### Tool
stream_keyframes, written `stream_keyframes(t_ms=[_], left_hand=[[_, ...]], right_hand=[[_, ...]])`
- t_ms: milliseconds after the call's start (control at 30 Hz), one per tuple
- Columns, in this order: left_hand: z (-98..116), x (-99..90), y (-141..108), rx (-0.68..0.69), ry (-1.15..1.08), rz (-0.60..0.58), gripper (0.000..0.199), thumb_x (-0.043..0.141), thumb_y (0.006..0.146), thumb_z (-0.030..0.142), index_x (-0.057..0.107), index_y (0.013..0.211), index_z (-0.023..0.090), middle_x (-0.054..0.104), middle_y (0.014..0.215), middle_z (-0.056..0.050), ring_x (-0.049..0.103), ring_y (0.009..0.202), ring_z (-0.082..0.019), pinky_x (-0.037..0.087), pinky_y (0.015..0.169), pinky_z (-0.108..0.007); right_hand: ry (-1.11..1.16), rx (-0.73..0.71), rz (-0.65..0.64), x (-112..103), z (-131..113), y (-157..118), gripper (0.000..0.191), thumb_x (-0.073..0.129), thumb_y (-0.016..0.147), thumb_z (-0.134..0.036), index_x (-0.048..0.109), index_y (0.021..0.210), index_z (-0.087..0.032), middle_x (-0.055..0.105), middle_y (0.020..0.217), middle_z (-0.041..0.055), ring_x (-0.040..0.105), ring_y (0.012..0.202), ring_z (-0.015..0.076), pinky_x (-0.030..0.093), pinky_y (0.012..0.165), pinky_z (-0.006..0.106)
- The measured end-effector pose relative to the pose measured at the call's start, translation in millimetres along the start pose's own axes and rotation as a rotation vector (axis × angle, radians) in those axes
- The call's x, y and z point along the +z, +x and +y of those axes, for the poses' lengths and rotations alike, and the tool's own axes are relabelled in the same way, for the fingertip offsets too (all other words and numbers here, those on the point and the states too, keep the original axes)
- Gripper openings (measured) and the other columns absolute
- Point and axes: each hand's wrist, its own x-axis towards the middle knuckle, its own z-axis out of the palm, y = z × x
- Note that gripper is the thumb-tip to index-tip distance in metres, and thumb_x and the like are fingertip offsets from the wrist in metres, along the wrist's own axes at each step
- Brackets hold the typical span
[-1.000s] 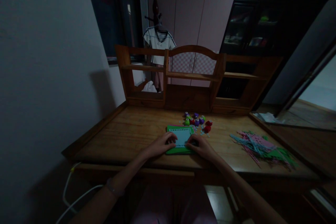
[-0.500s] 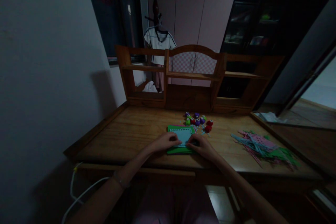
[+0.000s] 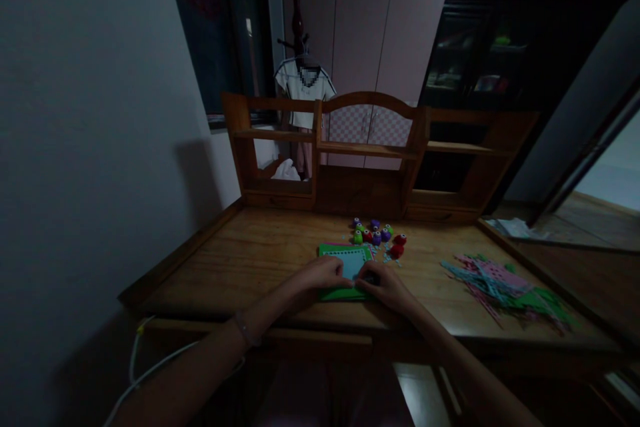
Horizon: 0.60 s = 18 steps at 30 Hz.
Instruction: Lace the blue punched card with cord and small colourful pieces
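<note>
A light blue sheet (image 3: 351, 265) with a row of small holes along its border lies on larger green sheets (image 3: 340, 294) near the desk's front edge. My left hand (image 3: 330, 271) rests on its left side, fingers curled and thumb reaching to the near edge. Close by on the right, my right hand (image 3: 379, 282) pinches at the same near edge. The two thumbs almost meet there. A dark patch shows under the right fingers, too dim to make out. Just beyond the sheets stand several small red, green and purple pieces (image 3: 377, 238) with round white-ringed tops, among pale blue bits.
A loose pile of pink, blue and green cut strips and sheets (image 3: 510, 283) lies on the desk's right side. The wooden desk (image 3: 240, 260) has a shelf unit (image 3: 367, 147) along its back. A white cable (image 3: 150, 373) hangs at the lower left.
My left hand has slid right along the sheet's near edge, closer to my right hand. The view has tilted up slightly. The coloured pieces and strip pile stay put.
</note>
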Motion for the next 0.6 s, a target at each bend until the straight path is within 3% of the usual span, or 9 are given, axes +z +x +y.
stream_keyframes(t_ms=[333,467,600], left_hand=[[-17.7,-14.5,0.4,-0.08,-0.041,-0.057,0.037,0.079,0.052,0.04,0.054,0.07,0.019,0.051,0.071,0.001,0.046,0.068,-0.016,0.032,0.055,-0.025],[-21.4,-15.8,-9.8,-0.098,-0.226,-0.099,0.034,0.079,0.053,0.03,0.051,0.068,0.018,0.048,0.066,0.003,0.045,0.067,-0.014,0.033,0.056,-0.023],[-20.0,-12.2,-30.4,-0.042,-0.436,-0.039,0.028,0.073,0.061,0.029,0.052,0.075,0.018,0.051,0.073,0.003,0.047,0.072,-0.013,0.037,0.059,-0.021]], right_hand=[[0.015,0.0,0.004,1.7,4.8,-0.3,0.018,0.061,0.082,-0.037,0.063,0.083,-0.019,0.063,0.082,0.0027,0.056,0.077,0.0166,0.043,0.07,0.028],[0.012,-0.005,0.008,1.0,4.1,-0.4,0.02,0.061,0.083,-0.038,0.063,0.084,-0.019,0.063,0.082,0.0029,0.056,0.077,0.0166,0.043,0.071,0.028],[0.014,0.0,0.005,1.4,4.8,0.0,0.021,0.061,0.082,-0.04,0.063,0.083,-0.019,0.063,0.082,0.0033,0.056,0.077,0.017,0.043,0.07,0.028]])
